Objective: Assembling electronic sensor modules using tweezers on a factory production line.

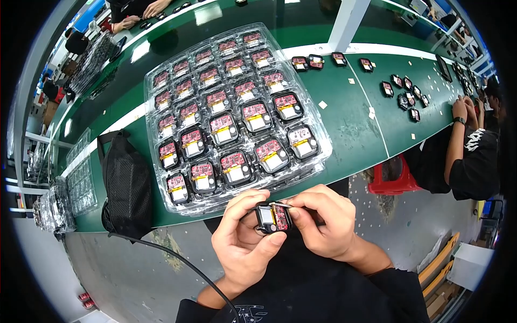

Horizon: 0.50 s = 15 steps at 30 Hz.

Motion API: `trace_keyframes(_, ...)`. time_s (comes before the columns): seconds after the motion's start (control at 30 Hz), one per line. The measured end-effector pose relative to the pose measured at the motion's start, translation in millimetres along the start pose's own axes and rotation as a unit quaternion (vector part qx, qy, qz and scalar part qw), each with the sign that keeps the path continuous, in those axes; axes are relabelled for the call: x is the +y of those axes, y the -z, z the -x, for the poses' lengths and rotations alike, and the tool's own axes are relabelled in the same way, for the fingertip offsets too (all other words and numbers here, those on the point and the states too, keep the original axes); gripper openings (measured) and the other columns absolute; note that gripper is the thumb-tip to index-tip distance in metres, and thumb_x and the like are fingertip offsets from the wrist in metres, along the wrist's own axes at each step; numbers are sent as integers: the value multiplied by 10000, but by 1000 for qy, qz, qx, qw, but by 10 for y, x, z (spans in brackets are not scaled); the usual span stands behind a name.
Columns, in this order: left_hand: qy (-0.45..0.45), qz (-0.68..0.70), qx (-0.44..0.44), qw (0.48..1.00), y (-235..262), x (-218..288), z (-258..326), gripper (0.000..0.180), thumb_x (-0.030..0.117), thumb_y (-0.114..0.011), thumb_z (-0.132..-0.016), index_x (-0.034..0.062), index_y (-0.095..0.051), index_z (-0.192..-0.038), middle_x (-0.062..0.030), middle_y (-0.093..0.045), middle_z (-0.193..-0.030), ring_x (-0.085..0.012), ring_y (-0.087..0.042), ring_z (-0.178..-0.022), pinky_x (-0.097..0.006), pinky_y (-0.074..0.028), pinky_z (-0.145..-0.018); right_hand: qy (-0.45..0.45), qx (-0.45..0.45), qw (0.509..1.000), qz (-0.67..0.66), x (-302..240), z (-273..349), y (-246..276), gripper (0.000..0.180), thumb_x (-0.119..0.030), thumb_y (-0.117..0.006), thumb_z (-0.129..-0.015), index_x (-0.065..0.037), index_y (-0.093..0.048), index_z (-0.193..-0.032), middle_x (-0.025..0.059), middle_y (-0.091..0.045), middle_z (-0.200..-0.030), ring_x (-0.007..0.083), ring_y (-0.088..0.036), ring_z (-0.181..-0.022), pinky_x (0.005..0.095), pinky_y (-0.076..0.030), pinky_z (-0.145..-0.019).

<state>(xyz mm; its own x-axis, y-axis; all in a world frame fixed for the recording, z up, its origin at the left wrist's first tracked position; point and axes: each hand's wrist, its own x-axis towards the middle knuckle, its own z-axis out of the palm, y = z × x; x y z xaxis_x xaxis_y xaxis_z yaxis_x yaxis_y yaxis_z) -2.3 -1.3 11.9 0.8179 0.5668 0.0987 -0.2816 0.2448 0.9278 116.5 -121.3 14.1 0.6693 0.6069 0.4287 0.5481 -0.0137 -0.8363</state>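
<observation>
In front of my body, my left hand (245,234) holds an open black watch-like case (273,217) between fingers and thumb. Inside the case show a red circuit board, a silver-white block and a strip of yellow tape. My right hand (326,220) pinches at the case's upper right edge, where a thin pale sliver shows by the fingertips; what it grips is too small to make out. Just beyond both hands, a clear plastic tray (240,187) carries rows of similar open cases (235,166), each with a red board.
A black mesh bag (128,185) lies left of the tray, and a black cable (183,259) runs from near it toward me. More cases (407,91) are scattered across the green table (344,137). At the right sits another person (474,156) near a red stool (393,177).
</observation>
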Motion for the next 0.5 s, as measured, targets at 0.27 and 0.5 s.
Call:
trace_keyframes(0.27, 6, 15, -5, 1000, -12, -42, 12, 572, 6, -791, -867, -83, -520, -1363, -188, -465, -1431, -255, -578, -1272, -345, -528, -1032, -13, 5, 999, -45, 24, 21, 18, 132, 39, -765, -854, 18, -705, -969, 110, -690, -819, 166, -663, -596, 282, -529, -513)
trace_keyframes(0.5, 11, 17, -2, 1000, -6, -46, -15, 568, 51, -802, -871, -84, -535, -1354, -198, -480, -1436, -236, -566, -1275, -345, -519, -1028, -43, -11, 998, -49, -2, -26, 74, 166, 42, -768, -842, 17, -703, -993, 129, -690, -870, 197, -692, -643, 293, -553, -544)
